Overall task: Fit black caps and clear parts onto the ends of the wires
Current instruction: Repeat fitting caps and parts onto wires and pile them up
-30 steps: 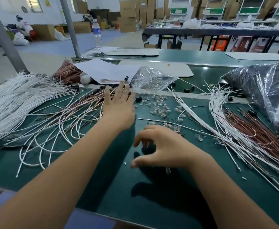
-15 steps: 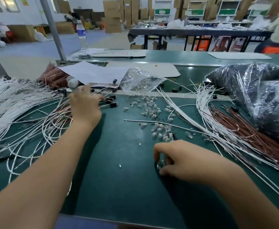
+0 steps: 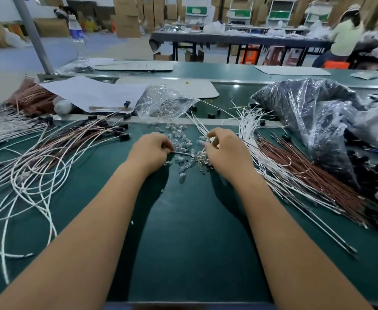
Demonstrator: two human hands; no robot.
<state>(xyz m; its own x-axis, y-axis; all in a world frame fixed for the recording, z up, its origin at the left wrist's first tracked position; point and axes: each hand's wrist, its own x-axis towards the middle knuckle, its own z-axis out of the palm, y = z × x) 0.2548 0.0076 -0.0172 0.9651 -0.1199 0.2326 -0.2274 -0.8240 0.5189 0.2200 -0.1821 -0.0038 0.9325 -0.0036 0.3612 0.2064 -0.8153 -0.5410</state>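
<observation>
My left grip [image 3: 150, 151] pinches one end of a thin wire [image 3: 182, 153]; my right grip [image 3: 225, 151] is curled over its other end, though what those fingers pinch I cannot tell. The wire lies level, its long axis left to right between my hands, above the clear parts [image 3: 183, 144] scattered on the green bench [image 3: 183, 231]. Capped wires [image 3: 107, 133] lie left, bare ones [image 3: 280, 166] right. No writing is legible.

A water bottle [image 3: 78, 39] stood far left beside a grey post [image 3: 33, 34]; white paper [image 3: 89, 92] lay nearer, and people sat far right.
</observation>
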